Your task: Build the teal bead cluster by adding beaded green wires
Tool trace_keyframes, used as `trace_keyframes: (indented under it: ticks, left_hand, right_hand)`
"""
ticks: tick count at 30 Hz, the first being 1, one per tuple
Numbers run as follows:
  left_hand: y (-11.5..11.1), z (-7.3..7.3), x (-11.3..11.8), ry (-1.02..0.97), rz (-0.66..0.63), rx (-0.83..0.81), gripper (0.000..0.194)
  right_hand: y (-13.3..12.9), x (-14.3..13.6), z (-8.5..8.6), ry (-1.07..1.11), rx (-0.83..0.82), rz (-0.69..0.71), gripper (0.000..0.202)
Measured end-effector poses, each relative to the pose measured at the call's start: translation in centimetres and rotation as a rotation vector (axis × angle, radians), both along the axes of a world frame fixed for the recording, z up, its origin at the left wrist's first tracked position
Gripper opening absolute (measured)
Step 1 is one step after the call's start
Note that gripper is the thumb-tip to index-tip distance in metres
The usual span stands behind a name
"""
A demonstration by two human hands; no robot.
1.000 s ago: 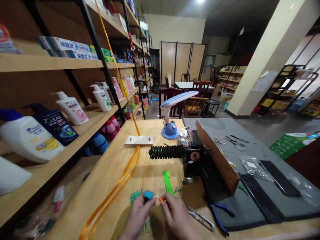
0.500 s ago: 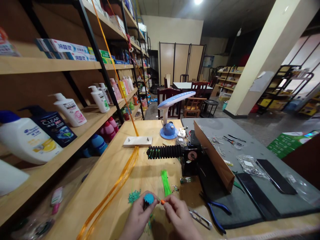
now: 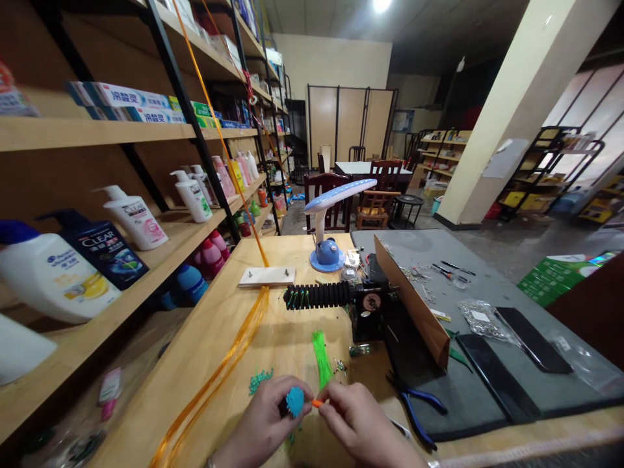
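My left hand is closed around a small dark piece with a bright blue, ridged round top. Its thumb and forefinger point toward my right hand, which pinches a small orange piece. The orange piece's tip sits close against my left fingertips; what they pinch there is too small to make out. Beyond my left hand lies a pile of teal beads. A bundle of bright green strands lies just past my right fingers. Thin teal bits show under my left hand.
A black ridged roller on a motor unit juts over the table. Orange cords run through a white plate. Blue-handled pliers lie at right, near a cardboard divider. A desk lamp stands behind.
The blue-topped piece has tilted in my left hand, and both hands have shifted slightly. My right hand covers more of the metal tool beside it. The view has turned a little.
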State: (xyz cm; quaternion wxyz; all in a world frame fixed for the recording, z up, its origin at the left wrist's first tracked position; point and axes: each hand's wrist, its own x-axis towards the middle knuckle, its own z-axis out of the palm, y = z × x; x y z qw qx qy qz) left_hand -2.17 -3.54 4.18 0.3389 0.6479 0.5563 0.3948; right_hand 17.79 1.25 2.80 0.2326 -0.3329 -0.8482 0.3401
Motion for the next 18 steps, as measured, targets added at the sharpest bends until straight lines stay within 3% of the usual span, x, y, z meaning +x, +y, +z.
trace_keyframes:
  ticks: [7, 11, 15, 17, 18]
  left_hand:
    - [-0.1, -1.2, -0.8, -0.047, 0.010, -0.045, 0.014]
    - [0.0, -1.7, -0.4, -0.152, 0.058, -0.094, 0.021]
    - [0.0, -1.8, 0.0, -0.219, 0.115, -0.128, 0.025]
    - [0.0, -1.7, 0.2, -0.248, 0.143, -0.147, 0.025]
    - [0.0, -1.8, 0.2, -0.263, 0.154, -0.155, 0.025]
  right_hand:
    - [0.0, 0.3, -0.5, 0.014, -0.124, -0.010, 0.019]
    - [-0.5, -0.3, -2.0, 0.106, -0.208, -0.078, 0.022]
    - [-1.1, -1.0, -3.9, 0.271, -0.401, -0.171, 0.037]
    - [-1.4, -0.9, -4.8, 0.267, -0.331, -0.201, 0.038]
    - [-1.5, -0.8, -5.3, 0.234, -0.218, -0.208, 0.035]
